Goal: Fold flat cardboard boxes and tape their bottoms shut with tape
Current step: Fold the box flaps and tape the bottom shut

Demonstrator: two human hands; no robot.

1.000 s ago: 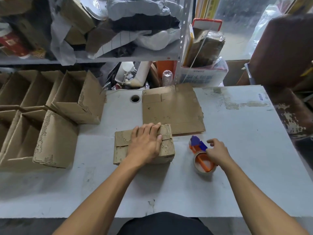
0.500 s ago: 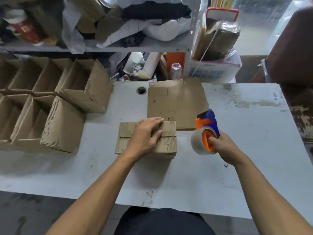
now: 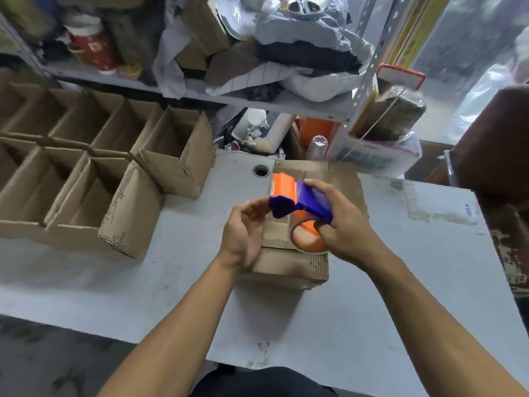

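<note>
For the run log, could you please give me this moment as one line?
stage: pre-taping | right hand: grips tape dispenser above folded box | left hand: fingers at dispenser's front | table: flat cardboard behind

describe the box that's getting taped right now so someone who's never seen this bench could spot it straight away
On the white table, look at the middle, just in front of the person. The small box sits there flaps-up, under the left hand and the orange-and-purple tape dispenser in the right hand. Unlike the open boxes at left, it stands alone and closed.

Tape dispenser (image 3: 297, 204) (right hand's (image 3: 342, 224) grip) above box (image 3: 289, 262)
</note>
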